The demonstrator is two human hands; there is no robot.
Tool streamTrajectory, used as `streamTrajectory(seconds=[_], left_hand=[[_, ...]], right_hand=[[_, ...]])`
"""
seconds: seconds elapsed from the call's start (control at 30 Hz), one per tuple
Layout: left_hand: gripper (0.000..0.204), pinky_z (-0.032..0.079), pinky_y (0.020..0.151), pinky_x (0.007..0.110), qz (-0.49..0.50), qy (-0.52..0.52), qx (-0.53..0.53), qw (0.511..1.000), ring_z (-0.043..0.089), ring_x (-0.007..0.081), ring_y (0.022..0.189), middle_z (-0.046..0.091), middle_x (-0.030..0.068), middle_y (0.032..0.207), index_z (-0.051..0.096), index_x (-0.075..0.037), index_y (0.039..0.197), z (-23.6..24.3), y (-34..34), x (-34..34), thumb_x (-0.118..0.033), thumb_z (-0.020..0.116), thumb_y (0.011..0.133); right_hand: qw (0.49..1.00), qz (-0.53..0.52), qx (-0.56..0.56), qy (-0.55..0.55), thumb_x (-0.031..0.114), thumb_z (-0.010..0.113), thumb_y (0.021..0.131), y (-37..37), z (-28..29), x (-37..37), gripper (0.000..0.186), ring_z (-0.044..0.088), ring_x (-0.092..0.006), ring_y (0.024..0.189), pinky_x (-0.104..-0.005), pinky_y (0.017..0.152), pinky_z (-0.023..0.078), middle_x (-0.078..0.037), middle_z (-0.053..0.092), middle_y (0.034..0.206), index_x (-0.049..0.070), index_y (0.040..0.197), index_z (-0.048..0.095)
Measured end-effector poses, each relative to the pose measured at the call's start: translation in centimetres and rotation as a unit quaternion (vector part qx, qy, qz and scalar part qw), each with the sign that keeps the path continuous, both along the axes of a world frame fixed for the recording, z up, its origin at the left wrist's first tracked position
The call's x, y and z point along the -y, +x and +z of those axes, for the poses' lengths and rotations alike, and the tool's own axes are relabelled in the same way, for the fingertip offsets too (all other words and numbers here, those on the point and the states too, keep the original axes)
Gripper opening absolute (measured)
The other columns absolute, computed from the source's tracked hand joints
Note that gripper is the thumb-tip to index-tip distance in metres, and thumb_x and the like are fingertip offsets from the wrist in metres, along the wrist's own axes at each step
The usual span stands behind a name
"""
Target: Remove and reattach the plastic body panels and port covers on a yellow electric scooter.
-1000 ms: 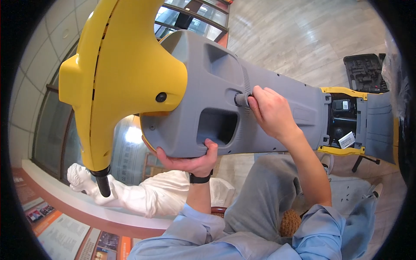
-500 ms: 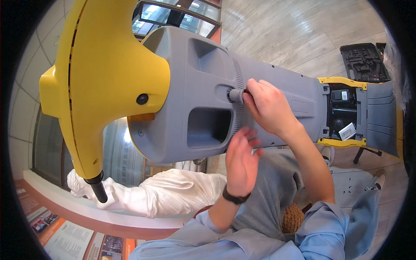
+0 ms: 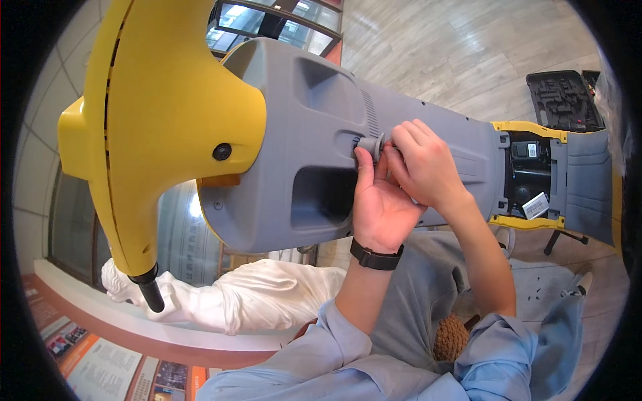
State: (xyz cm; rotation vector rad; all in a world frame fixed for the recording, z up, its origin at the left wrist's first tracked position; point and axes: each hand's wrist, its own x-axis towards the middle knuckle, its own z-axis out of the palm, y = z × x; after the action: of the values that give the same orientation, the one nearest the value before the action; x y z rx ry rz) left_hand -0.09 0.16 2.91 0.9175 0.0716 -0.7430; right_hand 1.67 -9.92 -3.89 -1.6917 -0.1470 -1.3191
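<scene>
A yellow steering column (image 3: 154, 113) meets a grey front panel (image 3: 261, 214) with recessed pockets and a grey cylindrical piece (image 3: 370, 148) protruding from its middle. My left hand (image 3: 386, 207), palm up with a black wrist strap, has thumb and fingers around that piece from below. My right hand (image 3: 428, 167) is closed just right of it, fingertips at its outer end; what they pinch is too hidden to name. Further right, an open compartment (image 3: 523, 174) with yellow side rails exposes dark components and a white label.
A black tool case (image 3: 558, 100) lies open on the wood-look floor (image 3: 441, 47). A white reclining statue (image 3: 261, 294) is on the left below the vehicle, by printed display panels (image 3: 100, 361). My legs and a brown knitted item (image 3: 448, 339) are below.
My left hand has left the pocket's lower edge and risen to the cylindrical piece. My right hand has shifted slightly to the piece's outer end. The view has shifted a little.
</scene>
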Motion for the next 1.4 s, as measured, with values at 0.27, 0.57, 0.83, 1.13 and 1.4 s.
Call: streamTrajectory(seconds=[0.27,0.57,0.83,1.13,1.4], left_hand=[[0.054,0.029,0.111,0.053,0.047,0.004,0.05,0.998,0.039,0.0207,0.136,0.047,0.0014,0.145,0.053,-0.022,0.133,-1.2,0.3,-0.3,-0.061,0.046,0.096],[0.055,0.032,0.11,0.047,-0.01,-0.016,0.119,0.993,0.036,0.0195,0.138,0.04,0.0011,0.149,0.044,-0.02,0.141,-2.0,0.4,-1.0,-0.056,0.041,0.101],[0.041,0.036,0.104,0.04,-0.02,-0.039,0.13,0.991,0.045,0.0144,0.127,0.048,-0.0046,0.141,0.052,-0.02,0.135,-2.5,0.8,-1.9,-0.044,0.044,0.103],[0.02,0.037,0.07,0.032,-0.052,0.018,0.203,0.978,0.049,0.0118,0.092,0.058,-0.0021,0.108,0.058,-0.017,0.115,-1.2,-0.2,-1.9,-0.027,0.049,0.101],[0.014,0.033,0.059,0.026,-0.124,-0.06,-0.033,0.99,0.04,0.0109,0.067,0.048,-0.002,0.085,0.054,-0.011,0.093,0.8,-1.2,-2.4,-0.024,0.053,0.097]], right_hand=[[0.901,0.168,-0.01,0.399,0.019,0.073,0.082,-0.1,-0.5,-0.9,0.032,0.046,-0.0106,0.064,-0.028,0.055,0.04,-0.004,0.051,0.074,0.003,0.077,0.046],[0.792,0.409,0.043,0.451,0.005,0.074,0.083,0.1,0.0,-0.6,0.032,0.056,-0.0085,0.086,-0.0251,0.073,0.047,-0.009,0.064,0.096,0.006,0.083,0.042],[0.838,0.387,0.061,0.381,-0.002,0.07,0.082,-0.3,0.2,-0.4,0.038,0.056,-0.0089,0.09,-0.0249,0.08,0.047,-0.007,0.062,0.095,0.01,0.076,0.034],[0.641,0.606,0.051,0.468,-0.002,0.071,0.078,-1.7,-0.6,1.2,0.041,0.057,-0.0097,0.089,-0.0283,0.088,0.05,-0.013,0.065,0.106,0.011,0.08,0.033],[0.806,0.497,0.026,0.32,-0.001,0.07,0.073,-4.5,1.5,1.2,0.042,0.054,-0.009,0.087,-0.0265,0.078,0.048,-0.014,0.068,0.096,0.009,0.078,0.03]])
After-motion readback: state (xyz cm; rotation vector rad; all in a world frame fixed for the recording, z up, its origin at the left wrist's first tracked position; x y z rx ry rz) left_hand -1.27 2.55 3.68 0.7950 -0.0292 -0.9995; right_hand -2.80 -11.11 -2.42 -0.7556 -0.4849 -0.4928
